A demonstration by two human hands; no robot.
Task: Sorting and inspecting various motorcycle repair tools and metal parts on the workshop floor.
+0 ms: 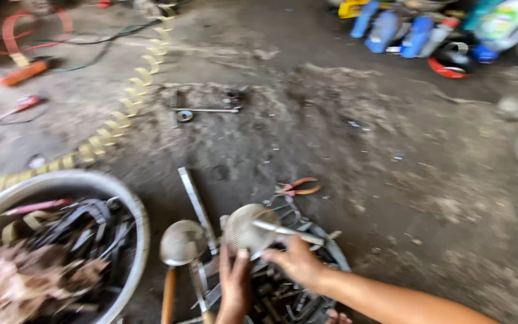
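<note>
My left hand (234, 282) reaches up from the bottom edge and grips the lower rim of a round grey mesh part (248, 227). Beside it, my right hand (298, 261) holds a thin metal rod (286, 230) that lies across the mesh part's right side. Both hands hover over a low tray of dark metal tools and scrap (283, 297). The picture is blurred, so the exact grip of the fingers is hard to make out.
A big metal basin (94, 181) of black strips and rags stands at the left. Nearby are a round-headed tool on a wooden handle (181, 243), a flat steel bar (196, 204), orange-handled pliers (300, 187), a yellow coiled hose (133, 90), a wrench (206, 110), and blue bottles (391, 29).
</note>
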